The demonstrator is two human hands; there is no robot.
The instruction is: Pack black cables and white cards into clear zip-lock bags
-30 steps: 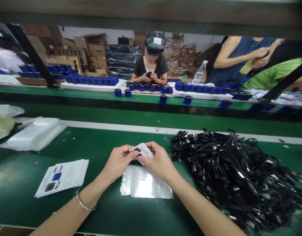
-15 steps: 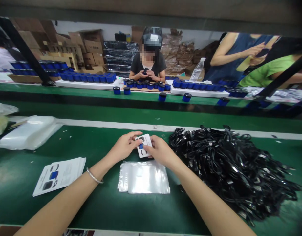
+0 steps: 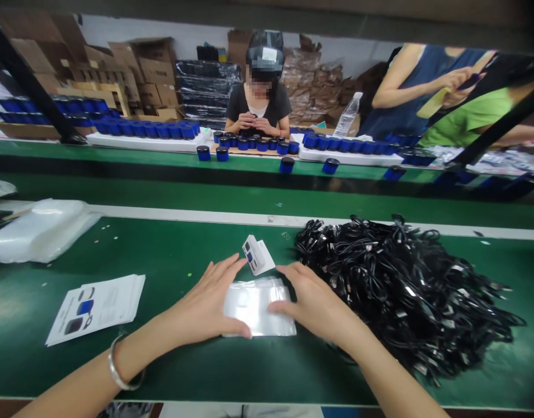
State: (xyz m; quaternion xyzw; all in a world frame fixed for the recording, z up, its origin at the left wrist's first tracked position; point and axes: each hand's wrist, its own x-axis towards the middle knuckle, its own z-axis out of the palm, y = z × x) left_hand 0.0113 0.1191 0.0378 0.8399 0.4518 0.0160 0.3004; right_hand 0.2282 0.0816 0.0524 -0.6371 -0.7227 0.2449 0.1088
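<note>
A stack of clear plastic bags [image 3: 259, 307] lies on the green table between my two hands. My left hand [image 3: 212, 299] is at its left edge, fingers spread, thumb near the lower corner. On the right side, my right hand [image 3: 308, 299] is open too, its thumb over the bags. Just beyond the bags, a small folded printed leaflet [image 3: 259, 256] rests on the table near my fingertips, held by neither hand. More printed leaflets [image 3: 99, 306] are stacked at the left, beyond my braceleted forearm.
A large heap of black cables [image 3: 406, 296] covers the right side. White plastic packaging [image 3: 40, 229] lies at the far left. Across a raised ledge, a person [image 3: 258, 110] handles a small item behind rows of blue-and-black cylinders [image 3: 149, 129]. A bottle [image 3: 348, 115] stands there.
My hands have let go of the folded leaflet, which now lies on the table. Both have come nearer and spread apart around the bag stack, which looks squared up. The view has shifted slightly.
</note>
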